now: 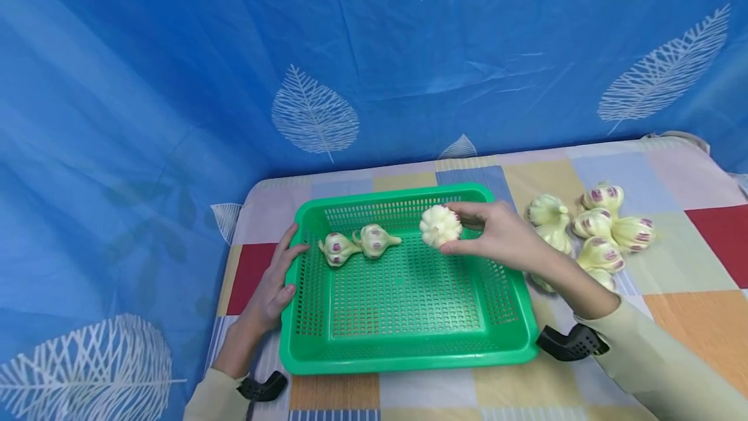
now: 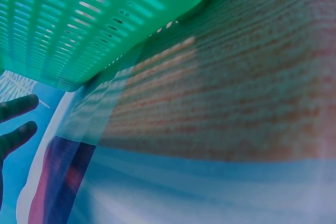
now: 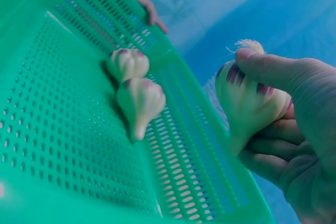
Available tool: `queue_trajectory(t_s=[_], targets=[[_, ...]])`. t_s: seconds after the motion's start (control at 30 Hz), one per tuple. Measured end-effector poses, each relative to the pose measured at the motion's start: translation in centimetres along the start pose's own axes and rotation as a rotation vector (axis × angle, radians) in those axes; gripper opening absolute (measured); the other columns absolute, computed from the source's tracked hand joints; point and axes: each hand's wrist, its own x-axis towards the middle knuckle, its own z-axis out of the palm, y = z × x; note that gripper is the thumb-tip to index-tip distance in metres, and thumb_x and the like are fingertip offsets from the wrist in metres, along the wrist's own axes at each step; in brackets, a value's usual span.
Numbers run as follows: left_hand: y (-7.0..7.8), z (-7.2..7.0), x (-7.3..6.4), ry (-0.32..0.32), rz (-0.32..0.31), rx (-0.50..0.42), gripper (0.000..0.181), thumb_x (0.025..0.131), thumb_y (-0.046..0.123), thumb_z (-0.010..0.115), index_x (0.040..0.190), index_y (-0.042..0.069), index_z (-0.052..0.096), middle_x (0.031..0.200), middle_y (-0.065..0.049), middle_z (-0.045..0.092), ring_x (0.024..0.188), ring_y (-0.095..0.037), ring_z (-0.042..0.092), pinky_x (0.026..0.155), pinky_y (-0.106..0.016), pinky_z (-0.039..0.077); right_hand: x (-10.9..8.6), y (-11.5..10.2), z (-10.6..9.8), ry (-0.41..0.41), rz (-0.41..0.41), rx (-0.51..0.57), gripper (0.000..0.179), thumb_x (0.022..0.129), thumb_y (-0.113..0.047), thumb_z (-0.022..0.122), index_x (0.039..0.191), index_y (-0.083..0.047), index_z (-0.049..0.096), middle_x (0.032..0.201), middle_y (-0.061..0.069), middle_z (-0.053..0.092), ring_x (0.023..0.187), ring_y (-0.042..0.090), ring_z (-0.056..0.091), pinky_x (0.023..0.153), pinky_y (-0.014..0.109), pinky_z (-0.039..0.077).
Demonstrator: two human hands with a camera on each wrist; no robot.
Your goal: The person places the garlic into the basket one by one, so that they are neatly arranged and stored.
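Hanging over the right half of a green plastic basket (image 1: 409, 364), a garlic bulb (image 1: 440, 226) is gripped by the right hand (image 1: 497, 236), with the thumb on one side and the fingers curled round the other. In the right wrist view, a tuft of pale roots is shown beside the thumb tip, purple streaks are seen on the bulb's skin, and its stem is pointed downward. By the left hand (image 1: 274, 288) nothing is grasped: its fingers are loosely spread and rested against the basket's left rim.

Inside the basket, toward its far left corner, two more garlic bulbs (image 1: 376, 241) are laid side by side, touching; the stem of the right-hand one is pointed to the right. The basket's floor and walls are pierced with rows of small slots. To the right of the basket, a loose cluster of garlic bulbs (image 1: 634, 234) is gathered, partly hidden by the right forearm.

All is set on a patchwork tablecloth (image 1: 695, 323) of red, orange, beige and blue squares. Behind it, a blue curtain (image 1: 409, 83) printed with white leaves is hung. Pale sleeves (image 1: 654, 356) are worn, and a black device (image 1: 569, 343) is fastened at each wrist.
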Motion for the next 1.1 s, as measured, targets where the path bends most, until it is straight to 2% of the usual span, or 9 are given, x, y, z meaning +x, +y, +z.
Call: queue_trajectory(t_s=[0.3, 0.43, 0.53, 0.67, 0.83, 0.97, 1.1], targets=[[-0.2, 0.0, 0.4, -0.002, 0.004, 0.004, 0.071, 0.099, 0.056, 0.040, 0.144, 0.002, 0.044, 0.166, -0.012, 0.014, 0.140, -0.031, 0.033, 0.087, -0.035, 0.056, 3.5, 0.1, 2.5, -0.124, 0.002, -0.056, 0.079, 0.077, -0.037, 0.089, 0.138, 0.001, 0.057, 0.128, 0.014, 0.067, 0.118, 0.029, 0.063, 0.094, 0.045, 0.053], [-0.2, 0.0, 0.2, -0.003, 0.002, -0.003, 0.071, 0.099, 0.056, 0.039, 0.144, 0.003, 0.043, 0.166, -0.012, 0.014, 0.141, -0.032, 0.032, 0.088, -0.036, 0.056, 4.8, 0.5, 3.8, -0.198, 0.000, -0.116, 0.075, 0.079, -0.037, 0.087, 0.135, 0.004, 0.058, 0.127, 0.015, 0.067, 0.118, 0.031, 0.063, 0.096, 0.046, 0.052], [-0.2, 0.0, 0.1, -0.003, 0.001, -0.006, 0.070, 0.099, 0.056, 0.039, 0.145, 0.003, 0.043, 0.166, -0.012, 0.014, 0.142, -0.032, 0.031, 0.088, -0.035, 0.056, 5.4, 0.5, 4.6, -0.225, 0.002, -0.174, 0.068, 0.080, -0.035, 0.086, 0.129, 0.004, 0.062, 0.120, 0.014, 0.069, 0.112, 0.030, 0.066, 0.095, 0.046, 0.052], [-0.3, 0.0, 0.1, -0.003, 0.003, -0.008, 0.071, 0.099, 0.057, 0.039, 0.145, 0.003, 0.043, 0.166, -0.013, 0.014, 0.142, -0.032, 0.030, 0.088, -0.034, 0.056, 6.0, 0.7, 5.2, -0.242, 0.023, -0.209, 0.058, 0.079, -0.030, 0.087, 0.121, 0.003, 0.066, 0.104, 0.006, 0.072, 0.091, 0.020, 0.067, 0.084, 0.041, 0.054], [-0.3, 0.0, 0.1, -0.007, -0.004, -0.014, 0.072, 0.098, 0.057, 0.039, 0.145, 0.002, 0.043, 0.166, -0.012, 0.013, 0.143, -0.031, 0.030, 0.088, -0.034, 0.056, 6.5, 0.9, 5.7, -0.270, 0.059, -0.227, 0.049, 0.079, -0.028, 0.087, 0.113, 0.002, 0.068, 0.082, -0.001, 0.066, 0.066, 0.014, 0.056, 0.064, 0.033, 0.049], [-0.3, 0.1, 0.2, -0.006, 0.001, -0.018, 0.073, 0.099, 0.057, 0.039, 0.144, 0.000, 0.043, 0.166, -0.012, 0.013, 0.143, -0.031, 0.029, 0.090, -0.034, 0.055, 6.7, 0.9, 6.3, -0.271, 0.077, -0.265, 0.048, 0.079, -0.029, 0.088, 0.108, 0.002, 0.067, 0.074, 0.001, 0.062, 0.059, 0.014, 0.050, 0.058, 0.030, 0.044], [-0.3, 0.1, 0.1, 0.004, 0.013, -0.013, 0.072, 0.099, 0.056, 0.039, 0.144, 0.000, 0.043, 0.166, -0.014, 0.014, 0.143, -0.032, 0.029, 0.091, -0.034, 0.054, 6.7, 0.8, 7.0, -0.261, 0.083, -0.325, 0.058, 0.078, -0.035, 0.088, 0.114, 0.004, 0.064, 0.077, 0.003, 0.062, 0.060, 0.013, 0.053, 0.055, 0.028, 0.046]])
